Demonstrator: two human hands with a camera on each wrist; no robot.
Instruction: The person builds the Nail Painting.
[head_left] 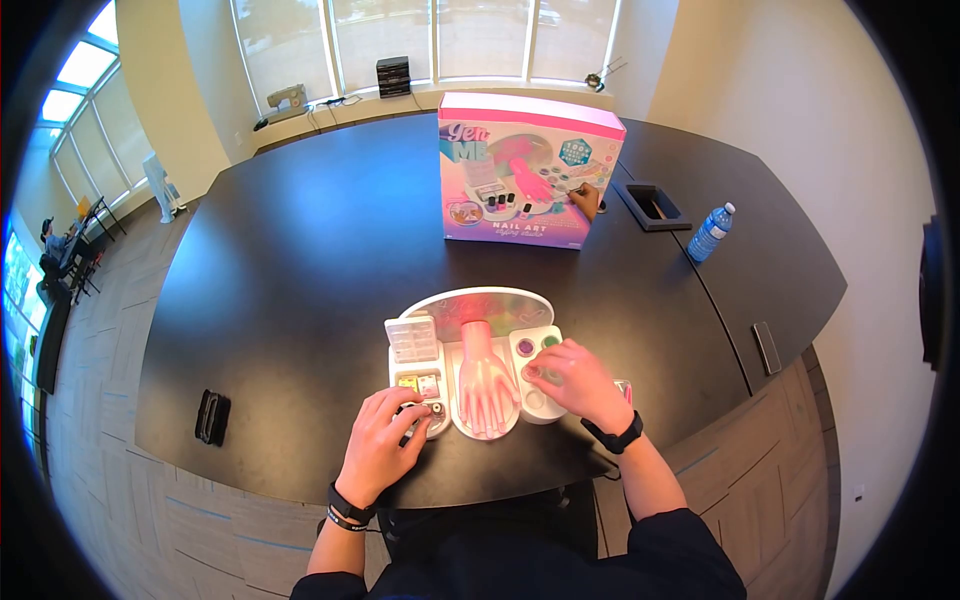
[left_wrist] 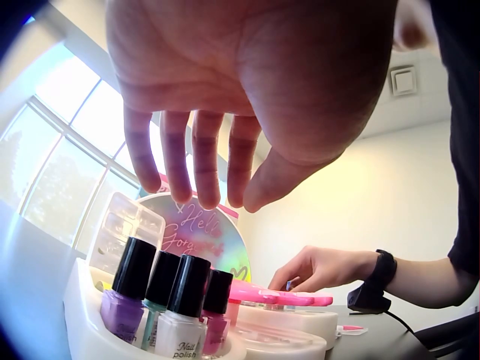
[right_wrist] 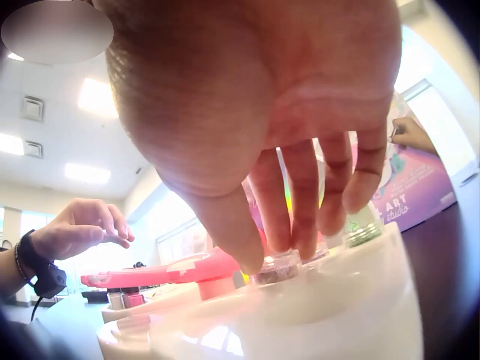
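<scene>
A white nail art station (head_left: 540,413) stands at the table's near edge, with a pink model hand (head_left: 480,375) lying palm down in its middle. My right hand (head_left: 585,385) reaches into the station's right side, thumb and fingertips pinching a small clear glitter jar (right_wrist: 276,271) in its holder. Beside it sit a green jar (right_wrist: 363,231) and a purple jar (head_left: 525,347). On the left side, my left hand (head_left: 380,440) hangs with loose fingers over several black-capped nail polish bottles (left_wrist: 187,289), apart from them in the left wrist view. A clear compartment lid (head_left: 412,340) stands raised behind them.
A large pink nail art box (head_left: 530,170) stands upright behind the station. Toward the right are a water bottle (head_left: 711,232), a black table socket well (head_left: 652,206) and a phone (head_left: 766,348). A black case (head_left: 212,417) lies at the left edge.
</scene>
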